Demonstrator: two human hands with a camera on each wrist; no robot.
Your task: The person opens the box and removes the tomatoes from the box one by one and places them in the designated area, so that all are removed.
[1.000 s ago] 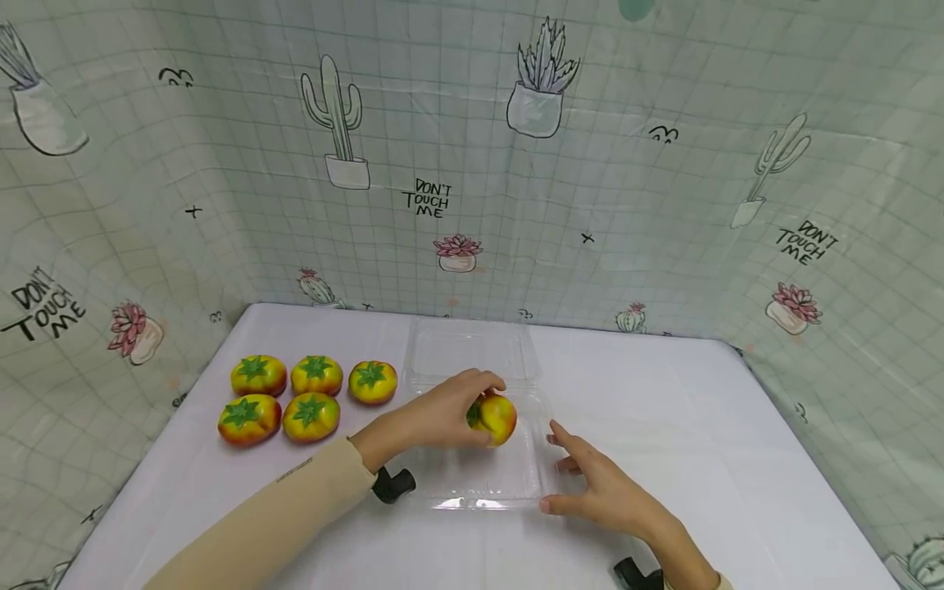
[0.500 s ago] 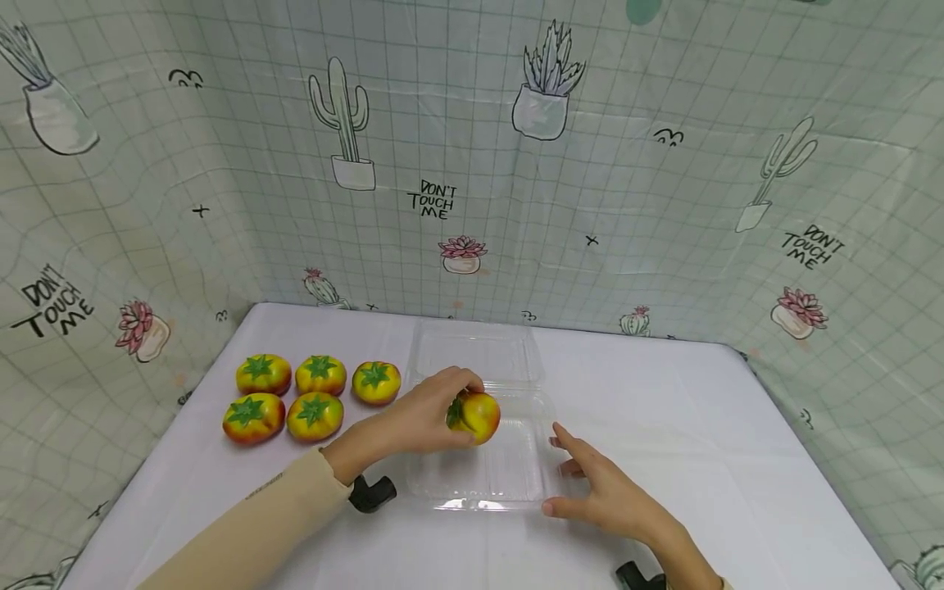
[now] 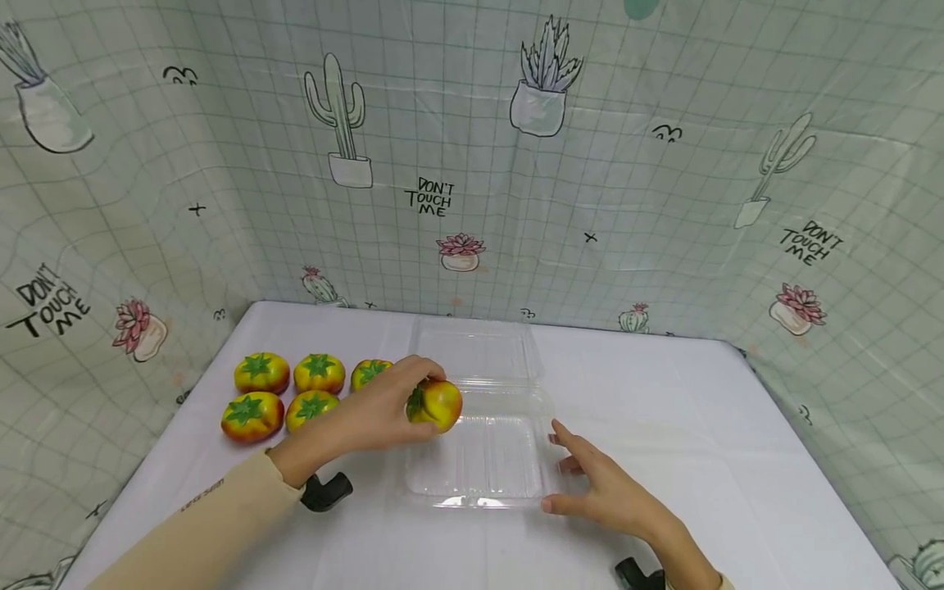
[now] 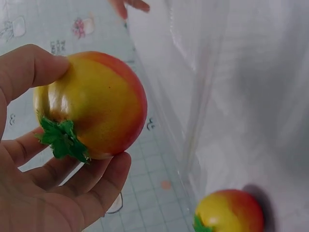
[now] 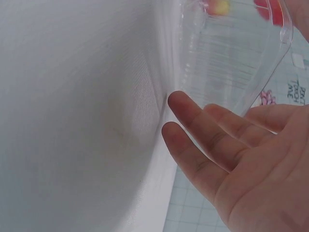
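Observation:
My left hand [image 3: 372, 414] grips a yellow-red persimmon [image 3: 442, 405] with a green leafy cap, between thumb and fingers. It is held up near the left edge of a clear plastic clamshell box [image 3: 479, 459], whose lid [image 3: 472, 348] lies folded back behind it. In the left wrist view the thumb presses the persimmon [image 4: 104, 106] from above and the fingers support it below. My right hand [image 3: 608, 487] is by the box's right side, its fingers loosely spread and holding nothing; whether they touch the wall of the box [image 5: 227, 63] I cannot tell.
Several more persimmons [image 3: 252, 416] stand in two rows at the left of the white table [image 3: 649, 426]. My left forearm and hand partly cover two of them. A patterned cloth [image 3: 472, 164] hangs round the back and sides.
My left hand has moved left with the persimmon, from above the middle of the box to its left edge. My right hand has stayed in place.

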